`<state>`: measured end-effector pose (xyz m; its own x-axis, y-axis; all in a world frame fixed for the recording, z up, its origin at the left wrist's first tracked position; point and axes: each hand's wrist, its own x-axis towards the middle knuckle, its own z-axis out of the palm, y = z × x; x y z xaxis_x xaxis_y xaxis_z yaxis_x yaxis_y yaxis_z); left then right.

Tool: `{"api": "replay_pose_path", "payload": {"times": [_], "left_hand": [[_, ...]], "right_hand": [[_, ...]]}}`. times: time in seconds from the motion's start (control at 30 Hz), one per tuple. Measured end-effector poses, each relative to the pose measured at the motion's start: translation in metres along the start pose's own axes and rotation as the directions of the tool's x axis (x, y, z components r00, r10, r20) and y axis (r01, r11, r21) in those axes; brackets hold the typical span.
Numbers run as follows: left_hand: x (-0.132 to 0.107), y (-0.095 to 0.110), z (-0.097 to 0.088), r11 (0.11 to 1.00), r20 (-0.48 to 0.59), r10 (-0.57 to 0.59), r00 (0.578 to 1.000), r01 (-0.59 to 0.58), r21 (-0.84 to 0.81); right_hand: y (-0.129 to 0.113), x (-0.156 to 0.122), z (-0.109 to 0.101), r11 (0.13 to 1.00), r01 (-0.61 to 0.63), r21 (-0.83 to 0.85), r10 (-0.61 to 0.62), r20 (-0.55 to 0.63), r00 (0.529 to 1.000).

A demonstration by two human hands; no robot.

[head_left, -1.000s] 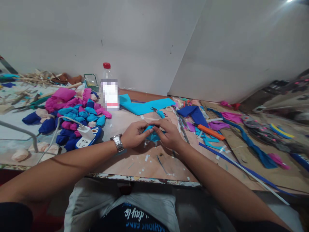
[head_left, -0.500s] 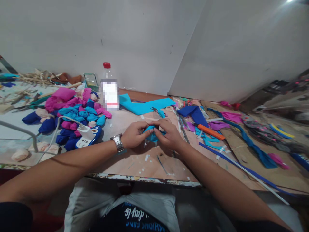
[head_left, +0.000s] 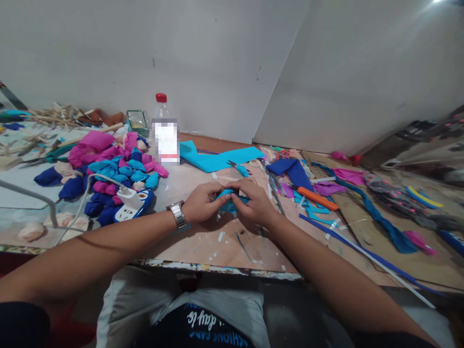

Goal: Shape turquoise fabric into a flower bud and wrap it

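Observation:
A small piece of light blue crepe paper (head_left: pixel 229 203) is bunched between both of my hands on the wooden table (head_left: pixel 203 246). My left hand (head_left: pixel 203 203), with a metal watch on its wrist, pinches the paper's left side with closed fingers. My right hand (head_left: pixel 253 200) curls over the paper's right side and grips it. Most of the paper is hidden under my fingers. A flat sheet of the same light blue paper (head_left: pixel 217 158) lies just behind my hands.
A pile of rolled pink, blue and navy paper buds (head_left: pixel 112 169) sits at the left beside a white and blue power strip (head_left: pixel 132 202). A red-capped bottle (head_left: pixel 165 135) stands behind. Scissors (head_left: pixel 237 167), an orange cutter (head_left: pixel 317 198) and paper strips lie at the right.
My fingers have shifted slightly on the blue paper, pressing it a little tighter. Both hands stay in the same place.

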<state>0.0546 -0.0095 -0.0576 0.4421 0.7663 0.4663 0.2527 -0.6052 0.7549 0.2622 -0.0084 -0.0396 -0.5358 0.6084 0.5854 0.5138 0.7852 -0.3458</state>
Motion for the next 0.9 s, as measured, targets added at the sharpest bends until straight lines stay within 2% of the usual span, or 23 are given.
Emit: {"api": "replay_pose_path", "payload": {"times": [0.9], "left_hand": [[0.0001, 0.0002, -0.0006, 1.0, 0.018, -0.007, 1.0, 0.007, 0.007]], "right_hand": [[0.0009, -0.0007, 0.0002, 1.0, -0.002, 0.0, 0.002, 0.006, 1.0]]}}
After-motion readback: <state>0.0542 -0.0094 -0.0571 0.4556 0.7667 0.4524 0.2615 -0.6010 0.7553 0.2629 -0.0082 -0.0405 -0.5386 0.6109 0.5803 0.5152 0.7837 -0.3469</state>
